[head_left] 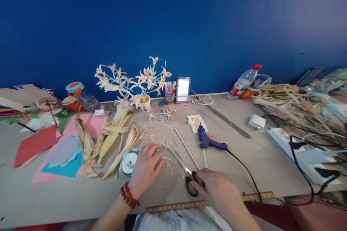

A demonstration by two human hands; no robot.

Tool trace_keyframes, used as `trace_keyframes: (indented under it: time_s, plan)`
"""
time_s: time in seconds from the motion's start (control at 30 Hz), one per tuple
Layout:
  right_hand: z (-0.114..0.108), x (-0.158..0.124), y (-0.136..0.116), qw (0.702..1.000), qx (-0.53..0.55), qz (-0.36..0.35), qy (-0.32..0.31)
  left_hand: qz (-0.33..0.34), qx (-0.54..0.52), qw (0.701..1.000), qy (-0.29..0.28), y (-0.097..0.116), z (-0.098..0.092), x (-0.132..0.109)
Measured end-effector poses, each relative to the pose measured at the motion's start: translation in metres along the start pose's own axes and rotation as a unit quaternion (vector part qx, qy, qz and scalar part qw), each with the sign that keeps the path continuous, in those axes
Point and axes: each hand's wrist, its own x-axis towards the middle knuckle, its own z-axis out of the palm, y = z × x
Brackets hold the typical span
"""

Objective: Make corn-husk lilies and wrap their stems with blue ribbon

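My right hand (221,189) grips the black handle of a pair of scissors (187,169), whose blades point away and to the left on the table. My left hand (146,162) rests low over the tabletop with its fingers loosely bent and the thumb apart; nothing shows in it. Just beside it, partly covered, is a roll of light-blue tape (127,162) with a white core. Pale scraps of husk (169,168) lie between the hands. A thin wooden stick (187,148) lies beyond the scissors, its near end close to my right hand.
A blue glue gun (213,142) lies right of centre, its cord running toward me. Dried corn husks (112,139) and coloured paper (36,146) cover the left. Husk flowers stand in a paper cup (145,105) at the back. A power strip (290,151) with cables occupies the right.
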Motion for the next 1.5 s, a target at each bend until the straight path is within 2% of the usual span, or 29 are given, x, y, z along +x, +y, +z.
trace_keyframes:
  time_s: [0.1, 0.2, 0.33, 0.47, 0.57, 0.7, 0.77, 0.8, 0.83, 0.9, 0.97, 1.03, 1.1, 1.17, 1.3, 1.4, 1.5]
  plan:
    - [-0.013, 0.019, -0.01, 0.999, -0.027, -0.019, 0.018, -0.004, 0.002, 1.0, -0.02, -0.001, 0.005, -0.001]
    - [-0.019, 0.05, -0.024, 0.997, 0.013, -0.046, 0.068, -0.015, 0.014, 0.999, -0.032, -0.005, 0.008, -0.003]
    - [-0.011, 0.088, -0.043, 0.993, 0.088, -0.048, 0.069, -0.033, 0.025, 0.999, -0.033, -0.007, 0.011, -0.007]
    - [0.001, 0.104, -0.047, 0.983, 0.159, -0.049, 0.074, -0.036, 0.011, 0.999, -0.024, -0.009, 0.012, -0.011]
    - [0.001, 0.108, -0.041, 0.962, 0.252, -0.048, 0.092, -0.046, -0.027, 0.999, -0.005, -0.009, 0.009, -0.011]
    - [-0.007, 0.104, -0.037, 0.908, 0.398, -0.055, 0.118, -0.075, -0.162, 0.983, 0.042, 0.0, 0.0, -0.001]
    - [-0.012, 0.099, -0.04, 0.883, 0.45, -0.057, 0.122, -0.095, -0.285, 0.952, 0.057, 0.01, -0.003, 0.008]
    - [-0.015, 0.096, -0.043, 0.862, 0.489, -0.058, 0.123, -0.11, -0.357, 0.926, 0.053, 0.016, -0.005, 0.012]
    - [-0.018, 0.092, -0.046, 0.831, 0.538, -0.061, 0.123, -0.128, -0.431, 0.892, 0.044, 0.021, -0.005, 0.016]
    - [-0.024, 0.085, -0.052, 0.747, 0.65, -0.07, 0.119, -0.169, -0.563, 0.809, 0.012, 0.032, -0.005, 0.022]
    - [-0.029, 0.08, -0.056, 0.672, 0.727, -0.078, 0.117, -0.2, -0.652, 0.731, -0.003, 0.039, -0.003, 0.025]
    - [-0.033, 0.077, -0.059, 0.649, 0.747, -0.083, 0.122, -0.218, -0.7, 0.68, -0.002, 0.044, -0.001, 0.025]
    - [-0.034, 0.075, -0.06, 0.64, 0.752, -0.084, 0.132, -0.225, -0.721, 0.655, 0.001, 0.046, 0.0, 0.025]
    - [-0.033, 0.075, -0.059, 0.634, 0.756, -0.089, 0.137, -0.224, -0.726, 0.65, 0.007, 0.047, 0.0, 0.026]
    - [-0.033, 0.074, -0.057, 0.63, 0.76, -0.096, 0.129, -0.209, -0.723, 0.658, 0.02, 0.048, -0.002, 0.028]
    - [-0.037, 0.073, -0.054, 0.645, 0.752, -0.106, 0.088, -0.195, -0.711, 0.675, 0.019, 0.05, -0.004, 0.029]
    - [-0.04, 0.073, -0.051, 0.656, 0.742, -0.125, 0.06, -0.186, -0.682, 0.707, 0.021, 0.05, -0.006, 0.028]
